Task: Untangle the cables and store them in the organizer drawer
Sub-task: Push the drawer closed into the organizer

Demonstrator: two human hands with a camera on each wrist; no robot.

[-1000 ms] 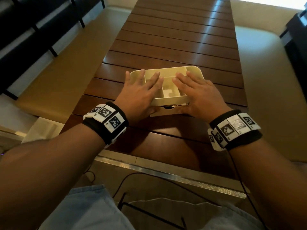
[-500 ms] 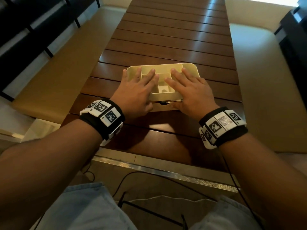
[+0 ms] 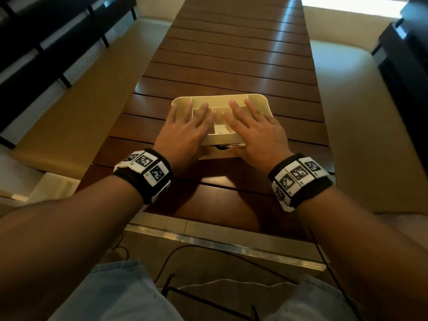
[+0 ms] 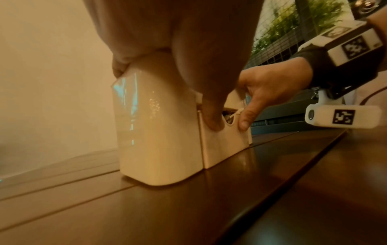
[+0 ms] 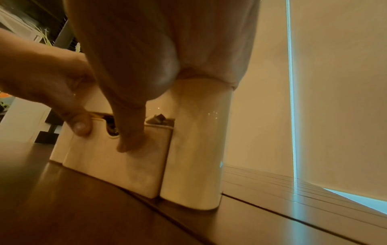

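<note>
Straight fingers (image 3: pixel 203 107) of the left hand (image 3: pixel 185 133) lie flat across the top of the cream organizer (image 3: pixel 257 99), grasping nothing, and the right hand (image 3: pixel 257 133) does the same beside it. Both thumbs press the drawer front (image 5: pixel 117 162), which stands slightly out from the body. Dark cables (image 5: pixel 109 128) show through its notch. The organizer sits on the slatted wooden surface (image 3: pixel 231 66).
</note>
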